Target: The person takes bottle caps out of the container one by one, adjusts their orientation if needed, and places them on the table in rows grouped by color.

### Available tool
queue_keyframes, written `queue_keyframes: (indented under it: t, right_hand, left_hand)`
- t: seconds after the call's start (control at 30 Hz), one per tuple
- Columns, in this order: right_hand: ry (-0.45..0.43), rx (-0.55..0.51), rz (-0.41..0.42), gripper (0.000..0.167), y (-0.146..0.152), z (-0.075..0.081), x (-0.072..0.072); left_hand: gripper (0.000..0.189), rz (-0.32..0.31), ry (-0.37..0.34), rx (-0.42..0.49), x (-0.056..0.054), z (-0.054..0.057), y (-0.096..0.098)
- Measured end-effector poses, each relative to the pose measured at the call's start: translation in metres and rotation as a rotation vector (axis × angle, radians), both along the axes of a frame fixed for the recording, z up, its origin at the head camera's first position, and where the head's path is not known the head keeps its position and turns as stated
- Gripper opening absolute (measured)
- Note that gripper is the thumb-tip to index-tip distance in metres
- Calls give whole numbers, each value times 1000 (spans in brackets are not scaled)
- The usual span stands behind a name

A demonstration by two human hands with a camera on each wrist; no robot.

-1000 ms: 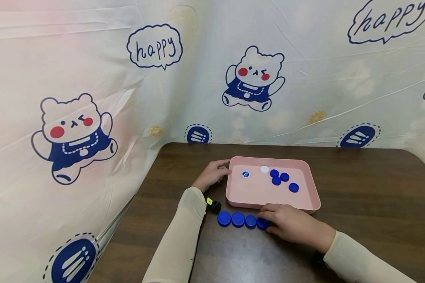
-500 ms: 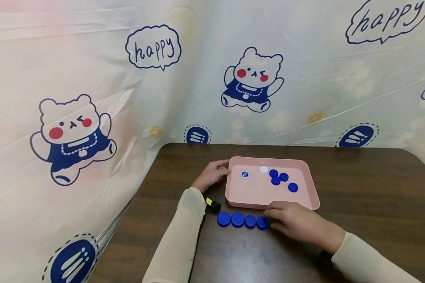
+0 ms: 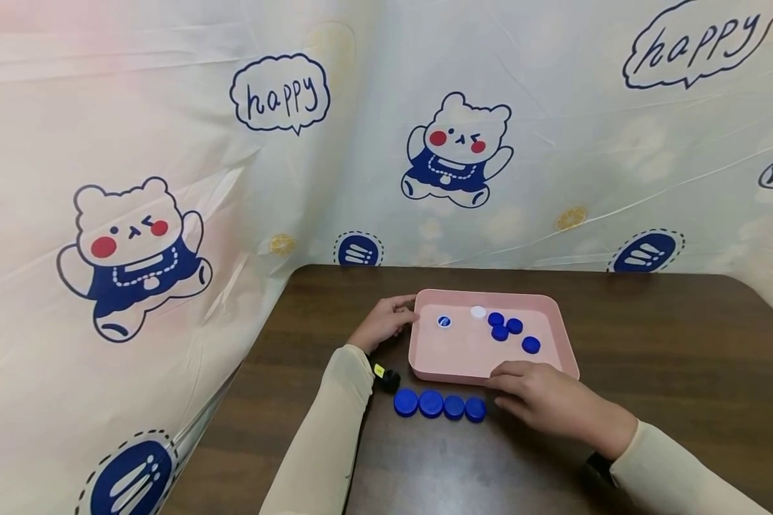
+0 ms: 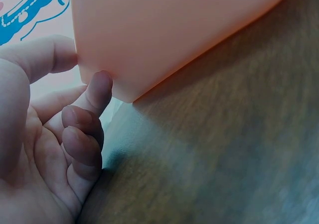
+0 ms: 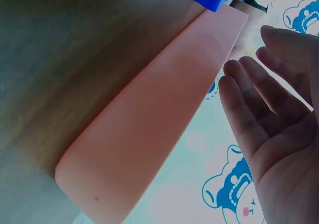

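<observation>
My left hand [image 3: 382, 323] grips the left side of a pink tray [image 3: 454, 355], thumb at the rim and fingertips against the outer wall in the left wrist view. Above the tray's front right rim hovers my right hand [image 3: 544, 395], fingers loosely bent and holding nothing. Several blue bottle caps stand in a row in front of the tray, from the leftmost cap [image 3: 406, 403] to the rightmost cap [image 3: 475, 409], just left of the right fingertips. Inside the tray lie several more blue caps [image 3: 499, 333], a white cap [image 3: 478, 312] and a blue-and-white printed disc [image 3: 444, 322].
The brown wooden table [image 3: 657, 343] extends on both sides of the tray. A printed cloth [image 3: 361, 157] hangs behind the table and along its left. A black wrist camera [image 3: 389, 380] on the left wrist sits close to the row's left end.
My right hand has let go of the rightmost blue cap in the row and drawn back to the right and up toward the tray rim. The left hand stays at the tray.
</observation>
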State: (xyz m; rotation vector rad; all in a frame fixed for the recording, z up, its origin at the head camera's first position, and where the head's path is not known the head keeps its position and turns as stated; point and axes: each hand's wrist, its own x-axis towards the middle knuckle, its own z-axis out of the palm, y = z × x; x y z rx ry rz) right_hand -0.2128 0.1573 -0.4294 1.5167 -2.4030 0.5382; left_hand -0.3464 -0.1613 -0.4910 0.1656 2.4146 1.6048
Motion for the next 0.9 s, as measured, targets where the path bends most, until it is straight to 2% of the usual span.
queue_keyframes:
  t: [0.27, 0.53, 0.9]
  right_hand:
    - [-73, 26, -59, 25, 4, 4, -3]
    - [11, 22, -116, 33, 11, 5, -15]
    - [-19, 54, -264, 34, 19, 3, -37]
  left_hand:
    - [50, 10, 11, 5, 2, -2, -1]
    - [51, 0, 27, 12, 1, -1, 0]
    - [53, -8, 14, 32, 0, -2, -2]
